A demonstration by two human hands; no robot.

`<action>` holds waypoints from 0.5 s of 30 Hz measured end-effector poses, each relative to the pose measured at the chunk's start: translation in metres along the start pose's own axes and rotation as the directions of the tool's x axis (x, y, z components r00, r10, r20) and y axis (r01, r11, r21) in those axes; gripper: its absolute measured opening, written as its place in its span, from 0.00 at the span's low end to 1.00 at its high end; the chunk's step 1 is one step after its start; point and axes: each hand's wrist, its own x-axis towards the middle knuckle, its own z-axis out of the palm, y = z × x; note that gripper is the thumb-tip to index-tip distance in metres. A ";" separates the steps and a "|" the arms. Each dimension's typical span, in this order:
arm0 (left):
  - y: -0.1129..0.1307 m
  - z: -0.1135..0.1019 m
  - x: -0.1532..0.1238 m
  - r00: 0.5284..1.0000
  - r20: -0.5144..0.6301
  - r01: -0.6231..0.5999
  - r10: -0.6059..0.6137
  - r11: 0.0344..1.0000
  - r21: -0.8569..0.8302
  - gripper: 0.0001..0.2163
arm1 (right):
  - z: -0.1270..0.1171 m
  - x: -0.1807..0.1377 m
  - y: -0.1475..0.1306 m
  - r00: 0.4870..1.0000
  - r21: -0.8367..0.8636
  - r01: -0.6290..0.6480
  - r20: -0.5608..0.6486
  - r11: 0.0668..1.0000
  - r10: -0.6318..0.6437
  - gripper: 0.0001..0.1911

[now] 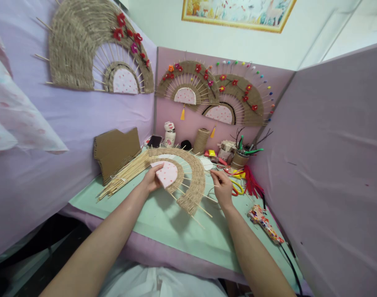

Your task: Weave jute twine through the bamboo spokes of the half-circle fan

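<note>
My left hand (152, 179) is closed on the half-round woven fan (197, 177) at its flat inner side, the thumb lying over the fabric centre. That centre (170, 173) is white-pink with small dots. Thin sticks fan outward through a narrow inner band and a wide outer band of twine, their ends sticking out past the edge. The fan is held tilted above the table. To the right of the outer band, my right hand (223, 189) has its fingers pinched together near the stick ends. Whatever lies between those fingertips is too small to make out.
A bundle of sticks (123, 177) and cut cardboard (117, 150) lie left. Behind stand a twine spool (201, 140) and a can of tools (239, 158). Yellow-handled scissors (237, 186), red cords (253, 181) and a corded glue gun (265, 222) are right. Finished fans (72, 49) hang on the partitions.
</note>
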 end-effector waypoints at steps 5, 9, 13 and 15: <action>-0.004 -0.004 -0.002 0.995 0.081 0.050 -0.057 0.995 0.083 0.13 | -0.001 0.003 0.008 0.998 0.000 -0.016 -0.063 1.000 0.016 0.12; -0.005 -0.005 0.001 0.998 0.068 0.004 -0.010 0.996 0.087 0.13 | -0.001 0.003 0.008 0.998 0.026 -0.033 -0.051 0.999 0.034 0.13; -0.005 -0.005 0.002 0.996 0.088 -0.027 0.021 0.997 0.068 0.13 | 0.000 0.001 0.003 0.996 0.029 -0.076 -0.051 0.997 0.078 0.15; -0.005 -0.004 0.002 0.995 0.097 -0.034 0.029 0.998 0.058 0.13 | 0.001 0.000 0.001 0.990 0.042 -0.131 -0.040 0.990 0.133 0.19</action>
